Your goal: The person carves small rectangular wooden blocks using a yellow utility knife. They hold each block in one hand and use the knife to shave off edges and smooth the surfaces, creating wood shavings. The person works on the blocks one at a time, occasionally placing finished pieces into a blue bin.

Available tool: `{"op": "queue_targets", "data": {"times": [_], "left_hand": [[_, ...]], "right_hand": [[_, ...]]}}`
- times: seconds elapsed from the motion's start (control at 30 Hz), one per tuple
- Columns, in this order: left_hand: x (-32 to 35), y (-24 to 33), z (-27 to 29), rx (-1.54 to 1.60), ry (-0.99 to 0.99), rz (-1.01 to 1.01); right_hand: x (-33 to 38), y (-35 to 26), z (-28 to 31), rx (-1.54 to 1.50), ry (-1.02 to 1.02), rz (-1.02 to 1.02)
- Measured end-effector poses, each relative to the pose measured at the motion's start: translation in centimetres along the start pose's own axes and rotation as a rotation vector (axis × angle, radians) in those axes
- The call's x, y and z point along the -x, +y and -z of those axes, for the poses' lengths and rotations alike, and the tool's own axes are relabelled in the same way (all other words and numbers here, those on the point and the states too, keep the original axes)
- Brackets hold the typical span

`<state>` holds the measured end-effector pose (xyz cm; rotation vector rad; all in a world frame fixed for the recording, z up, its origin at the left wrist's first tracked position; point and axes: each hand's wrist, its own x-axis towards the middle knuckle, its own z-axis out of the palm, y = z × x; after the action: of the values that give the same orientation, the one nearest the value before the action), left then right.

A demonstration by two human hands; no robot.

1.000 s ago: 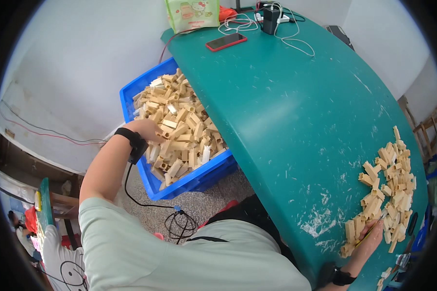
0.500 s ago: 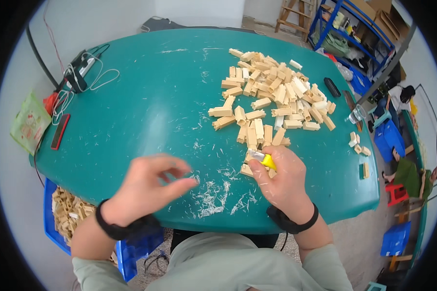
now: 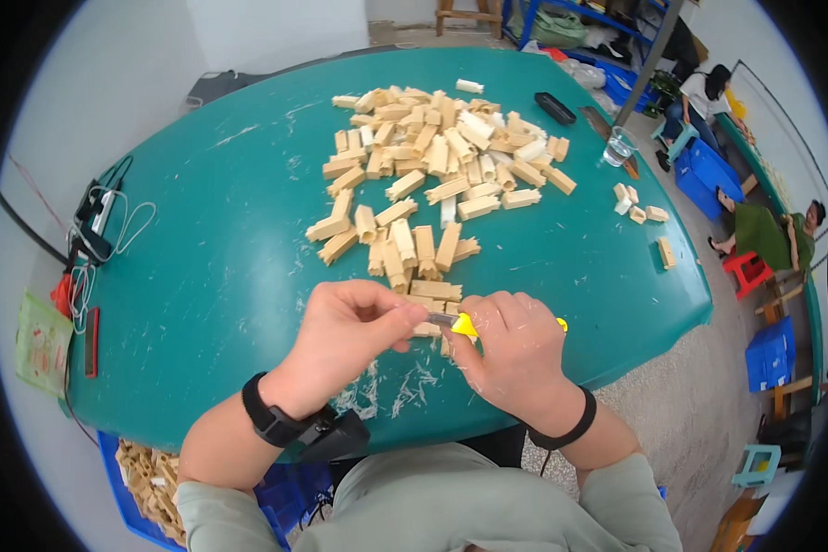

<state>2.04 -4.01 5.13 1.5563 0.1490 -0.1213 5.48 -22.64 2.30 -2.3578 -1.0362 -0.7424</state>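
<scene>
My right hand [image 3: 517, 354] is wrapped round a yellow utility knife [image 3: 465, 325], whose grey blade points left. My left hand [image 3: 336, 336] is closed in a pinch at the blade's far end; what lies between its thumb and fingers, if anything, is hidden. Just beyond both hands are several beige hollow blocks [image 3: 436, 291] with notched ends, partly covered by my fingers. They run on into a large heap of such blocks [image 3: 432, 147], some of them whiter. Pale thin shavings [image 3: 414, 388] lie on the green tabletop [image 3: 230, 304] near me.
At the right stand a glass of water [image 3: 618, 147], a black case [image 3: 555, 108] and a few separate blocks [image 3: 638, 202]. A power strip [image 3: 101, 216] with cables lies at the left edge. Below left is a blue bin [image 3: 124, 488] of blocks. Two people sit farther right.
My left hand has moved right and closed from open fingers to a pinch at the blade. My right hand keeps the knife. The whole view has shifted right.
</scene>
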Motion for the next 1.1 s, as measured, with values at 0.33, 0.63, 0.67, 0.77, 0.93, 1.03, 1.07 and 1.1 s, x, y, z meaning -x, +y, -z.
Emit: {"op": "queue_targets", "data": {"times": [0.33,0.63,0.67,0.77,0.93,1.03,1.07,1.1], "left_hand": [[-3.1,-2.5,3.6,-1.016,0.065,-0.525],[-3.8,-5.6,-1.2,-1.238,-0.211,-0.673],[-3.9,-5.7,-1.3,-1.22,-0.2,-0.691],[-4.5,-4.5,-2.5,-1.232,-0.239,-0.761],[-4.8,-4.4,-4.2,-1.278,-0.416,-0.806],[-4.5,-4.2,-5.0,-1.304,-0.289,-0.819],[-4.5,-3.9,-5.7,-1.269,-0.324,-0.802],[-4.4,-3.7,-6.6,-1.236,-0.355,-0.778]], "right_hand": [[-0.7,4.7,0.2,-0.452,-0.212,-0.461],[-4.1,5.4,-3.1,-0.794,-0.151,-0.539],[-4.1,5.7,-3.0,-0.84,-0.152,-0.593],[-3.3,6.9,-3.9,-0.976,-0.089,-0.671],[-3.2,7.6,-4.9,-0.942,-0.125,-0.646],[-3.7,7.2,-5.4,-0.998,-0.103,-0.592],[-3.2,7.5,-4.9,-0.957,-0.071,-0.578],[-2.8,7.7,-4.4,-0.92,-0.047,-0.563]]}}
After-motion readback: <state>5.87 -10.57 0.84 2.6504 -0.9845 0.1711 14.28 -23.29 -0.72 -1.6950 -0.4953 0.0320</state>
